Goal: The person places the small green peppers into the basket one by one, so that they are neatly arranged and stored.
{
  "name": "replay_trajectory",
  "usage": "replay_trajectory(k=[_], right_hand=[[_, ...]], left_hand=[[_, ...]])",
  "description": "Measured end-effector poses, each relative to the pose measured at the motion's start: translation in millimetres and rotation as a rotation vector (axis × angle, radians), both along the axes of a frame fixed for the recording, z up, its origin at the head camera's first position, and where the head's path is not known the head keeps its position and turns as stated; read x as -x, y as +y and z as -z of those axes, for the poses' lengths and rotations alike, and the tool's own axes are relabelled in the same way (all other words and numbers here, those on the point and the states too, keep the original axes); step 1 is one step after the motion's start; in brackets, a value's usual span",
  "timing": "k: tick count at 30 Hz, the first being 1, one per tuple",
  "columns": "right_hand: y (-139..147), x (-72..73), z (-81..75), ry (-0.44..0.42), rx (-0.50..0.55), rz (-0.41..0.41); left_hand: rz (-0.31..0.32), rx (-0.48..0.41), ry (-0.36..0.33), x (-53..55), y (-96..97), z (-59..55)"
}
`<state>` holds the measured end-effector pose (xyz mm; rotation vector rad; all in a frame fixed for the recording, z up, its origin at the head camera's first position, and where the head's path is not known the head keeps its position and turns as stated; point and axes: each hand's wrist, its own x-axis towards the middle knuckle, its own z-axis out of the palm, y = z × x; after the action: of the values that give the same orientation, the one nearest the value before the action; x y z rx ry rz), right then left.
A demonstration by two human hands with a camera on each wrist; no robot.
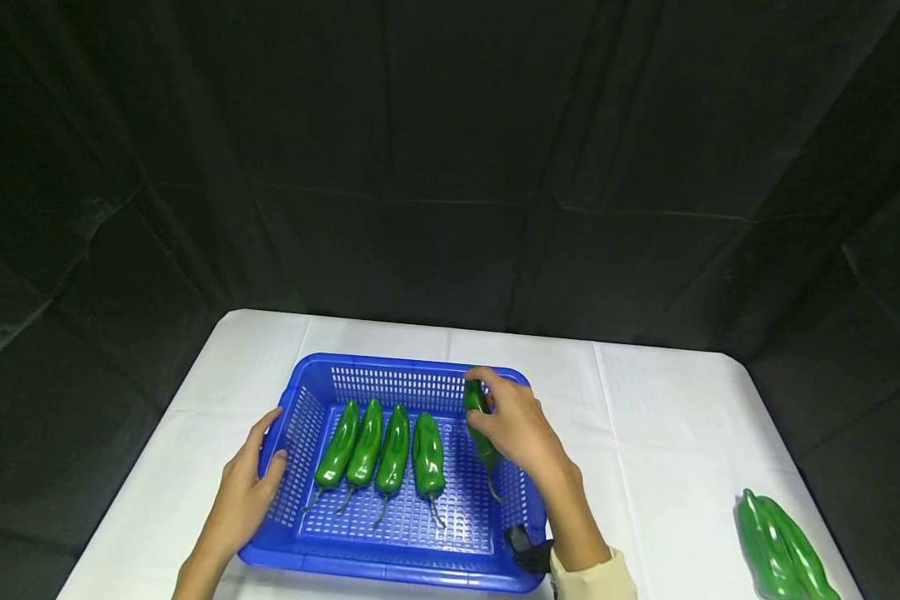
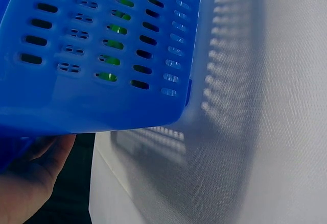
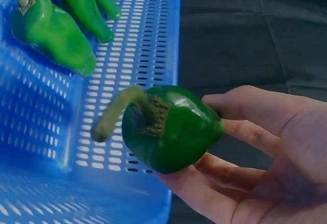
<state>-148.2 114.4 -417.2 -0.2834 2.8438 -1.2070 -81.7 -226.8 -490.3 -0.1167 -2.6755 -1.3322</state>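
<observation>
A blue perforated plastic basket (image 1: 390,563) sits on the white table, with several green chili peppers (image 1: 393,450) lying side by side in it, stems toward the near side. At the basket's left side, my left hand (image 1: 243,492) grips the rim; the left wrist view shows its fingers partly hidden behind the blue edge (image 2: 92,112). My right hand (image 1: 517,421) pinches another green chili pepper (image 3: 173,127) between thumb and fingers, over the right part of the basket. That pepper's curved stem (image 3: 117,109) points toward the right wrist camera.
Two more green peppers (image 1: 780,546) lie together on the white table (image 1: 675,467) at the near right. Dark cloth (image 1: 450,167) hangs behind the table and along both sides. A dark strap with a small device (image 1: 527,550) is around the right wrist.
</observation>
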Motion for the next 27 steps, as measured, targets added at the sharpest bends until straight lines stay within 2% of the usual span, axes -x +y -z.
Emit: replay_trajectory(k=[16, 27], right_hand=[[-15, 14.3, 24.7, -0.176, 0.057, -0.074], [-20, 19.6, 42.6, -0.26, 0.007, -0.119]], left_hand=[[-0.007, 0.016, 0.002, 0.2, -0.5, 3.3], [-0.009, 0.019, -0.001, 0.8, 0.2, 1.6]])
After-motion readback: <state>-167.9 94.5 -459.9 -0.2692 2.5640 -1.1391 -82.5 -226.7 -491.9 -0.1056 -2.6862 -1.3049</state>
